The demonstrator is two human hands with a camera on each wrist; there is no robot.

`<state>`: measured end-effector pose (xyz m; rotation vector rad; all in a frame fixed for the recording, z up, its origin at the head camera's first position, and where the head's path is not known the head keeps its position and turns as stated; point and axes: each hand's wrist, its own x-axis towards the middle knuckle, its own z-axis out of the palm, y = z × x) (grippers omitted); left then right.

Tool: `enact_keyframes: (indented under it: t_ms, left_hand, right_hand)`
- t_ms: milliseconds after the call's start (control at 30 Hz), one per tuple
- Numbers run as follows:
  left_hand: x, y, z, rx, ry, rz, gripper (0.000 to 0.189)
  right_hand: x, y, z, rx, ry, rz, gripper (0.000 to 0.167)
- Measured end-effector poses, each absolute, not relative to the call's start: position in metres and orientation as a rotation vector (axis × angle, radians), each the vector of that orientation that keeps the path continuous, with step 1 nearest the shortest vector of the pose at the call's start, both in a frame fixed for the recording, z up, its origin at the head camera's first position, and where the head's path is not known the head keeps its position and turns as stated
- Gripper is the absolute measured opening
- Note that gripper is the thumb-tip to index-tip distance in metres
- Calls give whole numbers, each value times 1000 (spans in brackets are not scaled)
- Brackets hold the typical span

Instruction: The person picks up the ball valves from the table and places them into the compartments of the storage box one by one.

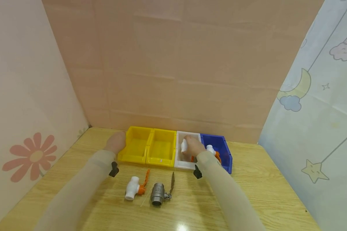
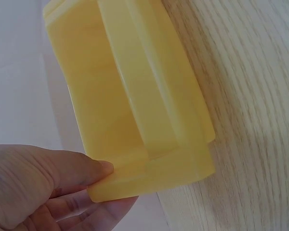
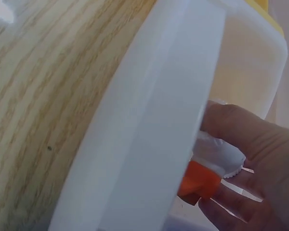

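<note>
My left hand pinches the side wall of the leftmost yellow bin. In the left wrist view its thumb lies inside the rim and the fingers outside. My right hand reaches down into the white bin, holding a white plastic ball valve between thumb and fingers. The valve's orange handle shows below the white body, partly hidden by the bin's front wall. On the table in front lie another white ball valve with an orange handle and a metal ball valve with a lever.
A second yellow bin stands between the leftmost one and the white bin. At the right end, a blue bin contains a white and orange valve. Behind the row rises a brown backdrop, with patterned walls on both sides.
</note>
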<state>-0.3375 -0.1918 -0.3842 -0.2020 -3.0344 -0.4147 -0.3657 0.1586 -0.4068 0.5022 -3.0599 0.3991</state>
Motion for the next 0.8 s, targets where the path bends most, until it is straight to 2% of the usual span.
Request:
enact_keyframes:
  t_ms: [200, 800]
  left_hand:
    - [-339, -193, -386, -207, -3036, -393, 20]
    - [-338, -193, -383, -213, -3041, -387, 25]
  right_hand:
    - [-365, 156, -408, 452, -3105, 302, 75]
    - [-374, 157, -412, 477, -3135, 260, 65]
